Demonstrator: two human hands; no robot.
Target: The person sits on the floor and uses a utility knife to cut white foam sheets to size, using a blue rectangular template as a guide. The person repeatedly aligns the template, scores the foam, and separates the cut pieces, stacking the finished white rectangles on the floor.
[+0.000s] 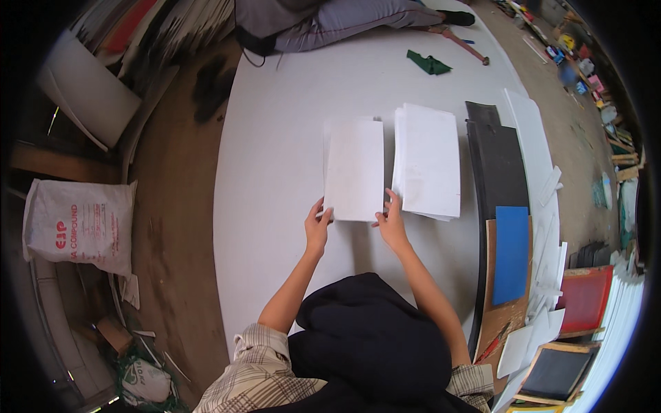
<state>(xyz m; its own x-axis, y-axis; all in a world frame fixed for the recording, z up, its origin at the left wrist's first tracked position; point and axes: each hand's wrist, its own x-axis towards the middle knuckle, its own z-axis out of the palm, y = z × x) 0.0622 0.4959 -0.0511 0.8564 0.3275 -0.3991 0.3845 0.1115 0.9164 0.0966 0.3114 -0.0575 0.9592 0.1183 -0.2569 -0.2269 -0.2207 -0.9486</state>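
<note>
Both my hands are at the near end of a white rectangular sheet (pixel 355 172) over the white table. At its near left corner, my left hand (pixel 317 226) has its thumb and fingers closed on the edge. My right hand (pixel 391 221) pinches the near right corner, its index finger raised along the side. Whether this is one sheet or a thin pile, I cannot tell. Close by on the right lies a stack of similar white sheets (pixel 428 162), its edges slightly uneven.
The white table (pixel 268 158) carries black panels (pixel 499 162), a blue sheet (pixel 510 255) and a brown board (pixel 490 275) on the right. At the far end, a person (pixel 351 24) sits near a green scrap (pixel 428 63). A white sack (pixel 82 224) stands left.
</note>
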